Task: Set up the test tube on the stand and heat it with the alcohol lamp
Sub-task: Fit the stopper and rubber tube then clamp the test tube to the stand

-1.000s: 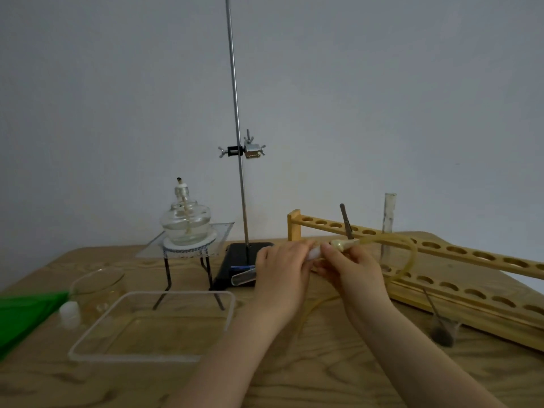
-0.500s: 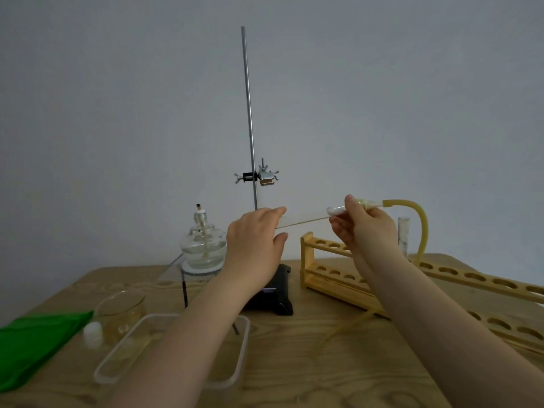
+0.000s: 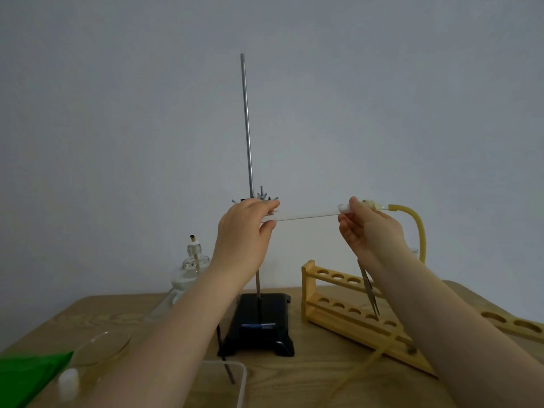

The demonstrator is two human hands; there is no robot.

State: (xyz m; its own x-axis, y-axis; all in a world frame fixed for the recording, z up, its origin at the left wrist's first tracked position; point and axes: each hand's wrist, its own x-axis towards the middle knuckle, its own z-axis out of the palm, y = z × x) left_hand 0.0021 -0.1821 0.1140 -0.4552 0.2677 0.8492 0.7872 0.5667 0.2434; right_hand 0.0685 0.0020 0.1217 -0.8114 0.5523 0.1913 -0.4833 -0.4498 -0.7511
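Observation:
A clear glass test tube [image 3: 306, 215] lies nearly level in the air between my hands. My left hand [image 3: 245, 228] grips its closed end right at the clamp [image 3: 265, 197] on the stand's steel rod [image 3: 246, 125]. My right hand [image 3: 368, 231] holds the mouth end, where a stopper joins a yellow rubber hose [image 3: 419, 231] that hangs down to the table. The stand's black base [image 3: 260, 322] sits mid-table. The alcohol lamp [image 3: 192, 260], uncapped and unlit, stands on a tripod behind my left forearm.
A wooden test tube rack [image 3: 338, 307] with tweezers [image 3: 369, 293] leaning in it stands on the right. A glass dish [image 3: 103, 346], a green cloth [image 3: 26, 375], a small white cap [image 3: 69, 381] and a clear plastic tray [image 3: 240, 375] lie at the front left.
Both hands lifted the test tube with its hose from table height up to the clamp. The left hand now reaches the clamp, and my view has tilted upward.

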